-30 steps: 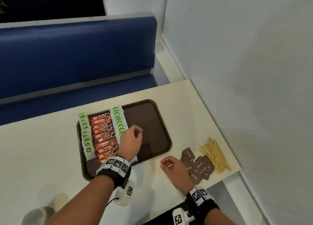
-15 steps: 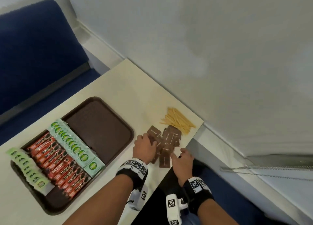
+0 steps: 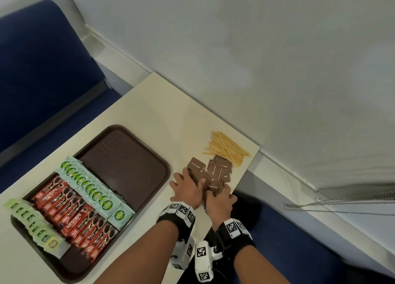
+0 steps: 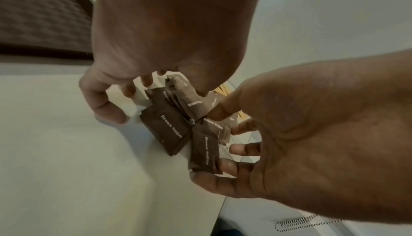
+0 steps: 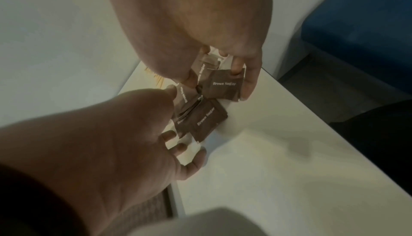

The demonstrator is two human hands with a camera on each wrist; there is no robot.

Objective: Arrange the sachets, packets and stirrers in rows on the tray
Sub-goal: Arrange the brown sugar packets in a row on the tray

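Cream-colored table (image 3: 149, 121) w/ a squared-off corner sits right up against a plain white wall (image 3: 256, 48). Behind it there's a dark blue padded bench (image 3: 42, 69), backrest and seat both visible. White ledge (image 3: 119, 54) runs along the wall base. Lower right, a beaded metal chain (image 3: 342, 202) lies across a pale sill, approx parallel to its edge.
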